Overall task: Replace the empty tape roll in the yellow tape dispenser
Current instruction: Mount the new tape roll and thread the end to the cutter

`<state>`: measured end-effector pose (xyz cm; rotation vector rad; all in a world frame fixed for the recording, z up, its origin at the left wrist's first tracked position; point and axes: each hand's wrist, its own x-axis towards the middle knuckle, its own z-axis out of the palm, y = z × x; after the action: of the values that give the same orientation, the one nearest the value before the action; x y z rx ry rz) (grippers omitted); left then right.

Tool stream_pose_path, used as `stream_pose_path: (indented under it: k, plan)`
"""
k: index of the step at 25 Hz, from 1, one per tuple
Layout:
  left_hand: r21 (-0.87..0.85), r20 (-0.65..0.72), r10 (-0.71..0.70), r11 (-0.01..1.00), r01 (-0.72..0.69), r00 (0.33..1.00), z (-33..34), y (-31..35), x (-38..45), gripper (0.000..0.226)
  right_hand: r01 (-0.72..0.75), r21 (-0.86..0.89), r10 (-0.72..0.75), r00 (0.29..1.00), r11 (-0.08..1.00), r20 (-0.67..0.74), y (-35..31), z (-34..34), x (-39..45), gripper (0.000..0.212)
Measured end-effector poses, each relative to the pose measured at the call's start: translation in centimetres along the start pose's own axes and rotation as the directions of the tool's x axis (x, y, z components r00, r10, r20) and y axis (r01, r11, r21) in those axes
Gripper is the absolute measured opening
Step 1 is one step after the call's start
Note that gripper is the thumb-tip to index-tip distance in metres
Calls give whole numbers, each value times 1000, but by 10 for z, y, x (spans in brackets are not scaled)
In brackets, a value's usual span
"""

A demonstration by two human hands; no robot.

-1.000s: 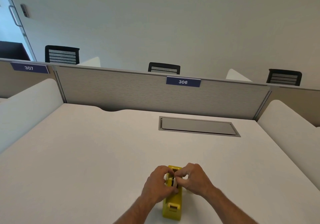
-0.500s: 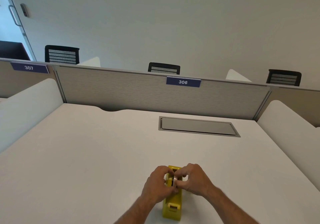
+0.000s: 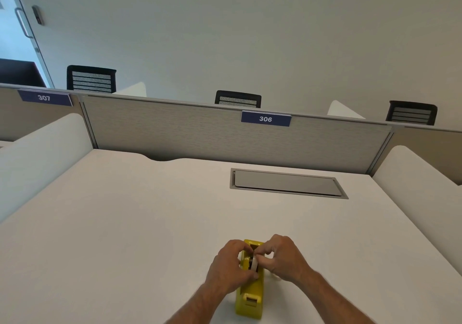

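A: Item one, nearest you?

B: Yellow tape dispenser (image 3: 250, 296), standing on the white desk (image 3: 125, 223) at its near edge, long axis running away from you, cutter end toward you.

A: Item two, your hands?

B: Your left hand (image 3: 231, 265) and right hand (image 3: 285, 257) flank the dispenser's far half, about equally near. Your fingertips pinch a pale roll (image 3: 254, 263) between them, standing on edge in the cradle. Whether it is the spent core or a fresh roll, you cannot tell.

A: The deciding relation?

B: The roll sits directly under your grip; its axle runs left to right, across the dispenser's long axis. Lift or seat it straight, I judge.

A: Farther?

B: Grey cable hatch (image 3: 287, 183), then partition label 306 (image 3: 265, 118).
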<state>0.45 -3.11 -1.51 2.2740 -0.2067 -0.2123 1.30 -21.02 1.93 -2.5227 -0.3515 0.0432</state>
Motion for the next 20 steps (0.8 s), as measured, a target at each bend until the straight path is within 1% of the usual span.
stream_pose_path:
  k: [6,11,17,20]
  plan:
    - [0,6,-12,1000,12,1000,-1,1,-1,57,-16,23,16,1000,1000,-5,3,0,0,16]
    - [-12,-7,27,1000,-27,1000,-2,0,-1,56,10,-24,-9,1000,1000,24,1,2,-2,26]
    - [-24,-1,13,1000,-13,1000,-2,1,-2,55,17,26,-17,1000,1000,-8,1,1,-2,16]
    - [-18,5,2,1000,-2,1000,-2,1,-2,56,10,25,-10,1000,1000,6,1,-2,0,15]
